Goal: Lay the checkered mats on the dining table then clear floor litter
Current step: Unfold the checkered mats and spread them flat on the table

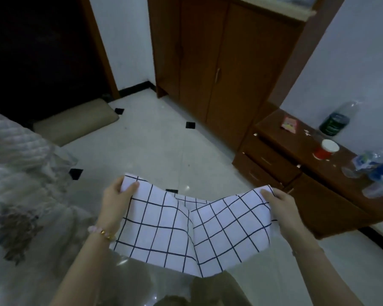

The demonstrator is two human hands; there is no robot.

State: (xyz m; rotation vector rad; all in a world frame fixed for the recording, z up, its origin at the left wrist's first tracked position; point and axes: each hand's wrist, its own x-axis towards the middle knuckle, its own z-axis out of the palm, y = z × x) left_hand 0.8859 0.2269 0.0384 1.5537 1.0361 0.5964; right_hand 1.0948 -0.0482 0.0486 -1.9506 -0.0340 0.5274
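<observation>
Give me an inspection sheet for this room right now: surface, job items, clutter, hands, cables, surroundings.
Surface: pale tiled floor with black insets.
Job's things: checkered mat held in the air, sagging in the middle; floor litter, nothing seen.
Clutter: red cup, green-labelled bottle and crushed plastic bottles on the drawer unit.
Hands: left hand and right hand each pinch a far corner of the mat.
Cables: nothing seen.
Surroundings: wardrobe, quilted bed, dark doorway.

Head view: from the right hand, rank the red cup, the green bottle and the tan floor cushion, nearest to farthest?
1. Red cup, on the cabinet, right of the right hand.
2. Green bottle, behind the cup, farther back.
3. Tan cushion, far left, across the room.
</observation>
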